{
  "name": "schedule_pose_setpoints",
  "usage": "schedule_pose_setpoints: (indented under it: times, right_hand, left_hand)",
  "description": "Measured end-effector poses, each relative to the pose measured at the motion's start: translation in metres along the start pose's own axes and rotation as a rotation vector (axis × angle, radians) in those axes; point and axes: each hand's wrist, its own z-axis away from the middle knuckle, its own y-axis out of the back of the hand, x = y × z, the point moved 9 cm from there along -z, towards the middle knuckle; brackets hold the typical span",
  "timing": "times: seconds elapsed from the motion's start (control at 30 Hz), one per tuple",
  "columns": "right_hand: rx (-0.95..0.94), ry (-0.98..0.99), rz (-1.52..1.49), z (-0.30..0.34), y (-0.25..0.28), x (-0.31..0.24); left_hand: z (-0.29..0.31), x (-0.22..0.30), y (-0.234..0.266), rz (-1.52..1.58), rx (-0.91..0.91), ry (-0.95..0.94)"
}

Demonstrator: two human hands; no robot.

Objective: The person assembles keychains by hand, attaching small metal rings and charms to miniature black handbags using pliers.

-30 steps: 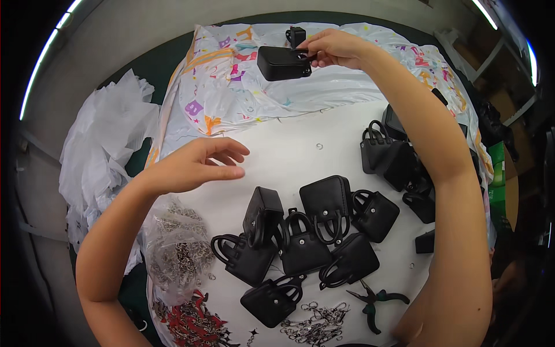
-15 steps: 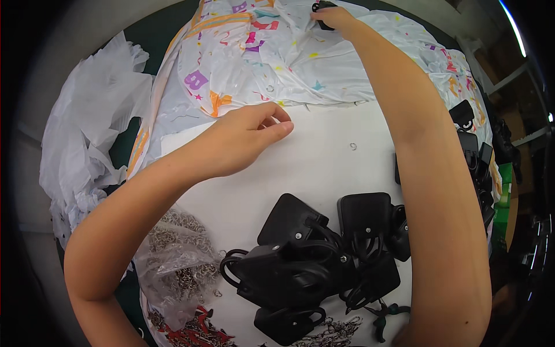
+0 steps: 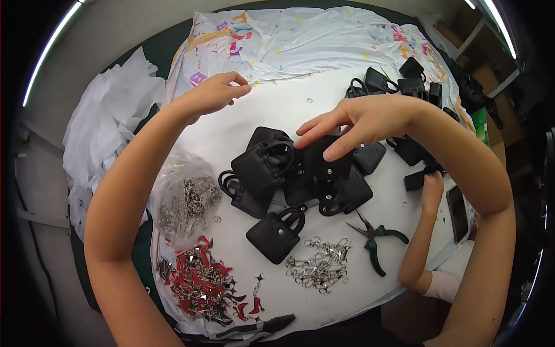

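A heap of small black handbag-shaped pieces (image 3: 300,173) lies in the middle of the white table sheet (image 3: 277,110). My right hand (image 3: 352,124) hovers flat over the heap, fingers spread, holding nothing; its fingertips reach the top pieces. My left hand (image 3: 214,92) rests near the sheet's far left edge, fingers loosely curled, with nothing in it. One black bag piece (image 3: 276,234) lies apart, nearer to me.
A clear bag of metal clasps (image 3: 185,199), red shoe charms (image 3: 202,283), loose silver clasps (image 3: 318,266) and pliers (image 3: 376,237) lie near the front. More black bags (image 3: 399,81) sit far right. Another person's small hand (image 3: 432,188) touches a black piece at the right.
My right hand has come back from the far end of the table, where it held a black piece, and now hovers empty over the heap. My left hand stays near the sheet's edge.
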Motion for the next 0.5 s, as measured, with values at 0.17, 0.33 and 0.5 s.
schedule_pose_setpoints:
  times: [0.17,0.33,0.5]
  right_hand:
    - [0.118,-0.061,0.256,0.042,-0.042,0.0]
    - [0.566,-0.014,0.955,0.053,-0.06,-0.035]
    - [0.736,0.234,0.706,0.087,-0.126,-0.067]
  left_hand:
    - [0.092,0.074,-0.042,-0.364,0.037,-0.292]
    - [0.252,0.116,-0.08,-0.686,0.34,-0.47]
    - [0.334,0.076,-0.108,-0.348,0.337,-0.433]
